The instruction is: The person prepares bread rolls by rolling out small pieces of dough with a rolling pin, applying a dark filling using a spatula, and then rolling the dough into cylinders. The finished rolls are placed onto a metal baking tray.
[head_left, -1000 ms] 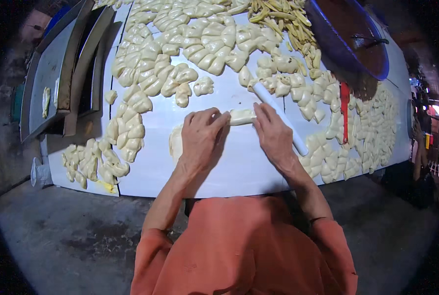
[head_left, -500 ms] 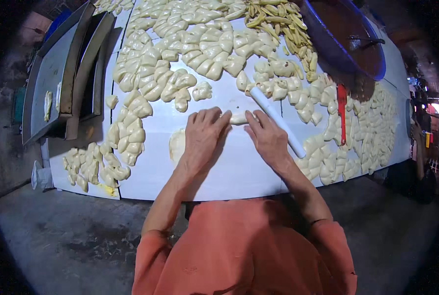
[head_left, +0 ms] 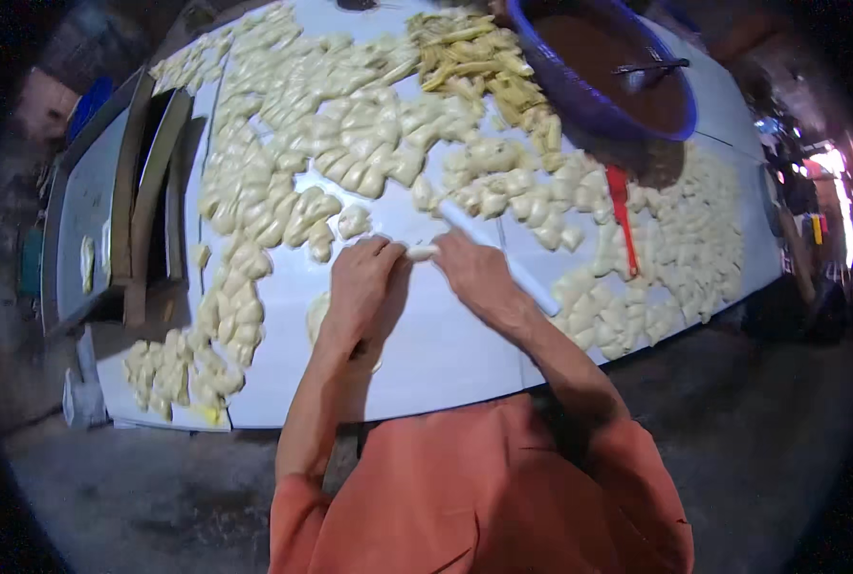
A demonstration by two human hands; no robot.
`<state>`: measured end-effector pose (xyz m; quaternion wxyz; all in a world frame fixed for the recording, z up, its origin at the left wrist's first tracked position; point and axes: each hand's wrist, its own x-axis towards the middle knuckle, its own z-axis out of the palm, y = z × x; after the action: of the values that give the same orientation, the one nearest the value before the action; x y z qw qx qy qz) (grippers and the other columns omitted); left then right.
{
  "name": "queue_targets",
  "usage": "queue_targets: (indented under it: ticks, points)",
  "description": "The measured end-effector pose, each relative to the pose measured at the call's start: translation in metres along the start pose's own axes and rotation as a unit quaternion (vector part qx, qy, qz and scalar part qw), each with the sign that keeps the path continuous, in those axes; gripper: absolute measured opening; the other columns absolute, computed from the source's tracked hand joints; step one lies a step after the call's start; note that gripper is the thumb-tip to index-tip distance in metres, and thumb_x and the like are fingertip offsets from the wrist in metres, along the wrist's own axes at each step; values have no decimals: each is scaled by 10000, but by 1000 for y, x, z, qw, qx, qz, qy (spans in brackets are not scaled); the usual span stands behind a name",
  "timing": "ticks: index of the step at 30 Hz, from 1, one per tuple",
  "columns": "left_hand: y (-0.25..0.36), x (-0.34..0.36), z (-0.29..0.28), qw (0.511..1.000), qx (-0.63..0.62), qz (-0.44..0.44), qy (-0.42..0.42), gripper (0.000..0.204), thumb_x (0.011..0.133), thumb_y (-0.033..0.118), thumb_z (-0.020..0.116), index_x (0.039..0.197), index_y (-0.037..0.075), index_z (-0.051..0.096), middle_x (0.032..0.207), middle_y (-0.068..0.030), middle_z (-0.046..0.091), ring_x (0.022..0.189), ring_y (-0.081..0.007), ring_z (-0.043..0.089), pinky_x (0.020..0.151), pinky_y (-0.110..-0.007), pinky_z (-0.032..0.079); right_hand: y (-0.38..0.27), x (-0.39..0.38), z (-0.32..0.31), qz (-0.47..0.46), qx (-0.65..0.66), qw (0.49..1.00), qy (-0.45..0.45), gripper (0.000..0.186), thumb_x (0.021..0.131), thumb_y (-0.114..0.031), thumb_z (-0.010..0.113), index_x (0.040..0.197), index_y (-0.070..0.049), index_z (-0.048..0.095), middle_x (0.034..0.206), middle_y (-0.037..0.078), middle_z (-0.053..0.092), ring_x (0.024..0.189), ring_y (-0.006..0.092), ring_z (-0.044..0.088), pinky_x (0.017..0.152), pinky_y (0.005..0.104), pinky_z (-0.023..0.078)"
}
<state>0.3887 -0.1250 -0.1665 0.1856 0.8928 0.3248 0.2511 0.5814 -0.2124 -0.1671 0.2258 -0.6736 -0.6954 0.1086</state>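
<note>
A small pale dough roll lies crosswise between my two hands on the white tabletop. The curled fingers of my left hand pinch its left end, and the fingers of my right hand close on its right end. Part of the roll is hidden by my fingertips. Just left of my left hand lies a flattened dough round, partly covered by the hand and forearm. A white rolling pin slants behind my right hand, partly hidden by it.
Many dough pieces cover the far and left table. Peeled banana strips are heaped at the back. A purple basin of brown mixture stands far right. A red-handled tool rests on dough. Metal trays lean at left.
The whole view has shifted and tilted, so the table contents sit differently in the picture. My hands have come slightly closer together on the dough roll.
</note>
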Motion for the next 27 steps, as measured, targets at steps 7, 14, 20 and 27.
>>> queue_targets:
  ticks: [7,14,20,27]
  points:
    - [47,-26,-37,983,-47,-37,-176,213,875,135,642,1064,140,742,983,-98,682,891,-344,656,769,-459,519,-7,-48,-64,-18,85,992,-89,222,944,-249,660,1104,-93,660,963,115,626,838,346,685,710,465,572]
    - [83,-60,-27,984,-37,-77,-154,505,840,234,769,1315,107,656,1093,-91,686,951,-283,666,808,-424,493,14,-68,-80,53,86,988,-120,280,937,-288,700,1157,-115,682,979,103,650,847,323,690,722,427,563]
    - [78,-66,-50,987,-42,-127,-83,431,895,240,764,1278,63,672,1157,-133,700,1013,-337,663,860,-442,494,99,19,-95,136,-30,980,142,256,952,-246,627,1107,-58,709,1039,141,703,941,350,697,808,463,554]
    - [68,-102,-65,972,-18,-235,-12,294,894,151,768,1163,43,717,1120,-130,716,974,-314,675,870,-424,494,160,82,-72,132,-168,976,34,167,858,-152,639,930,-19,710,1037,203,702,876,356,725,732,488,580]
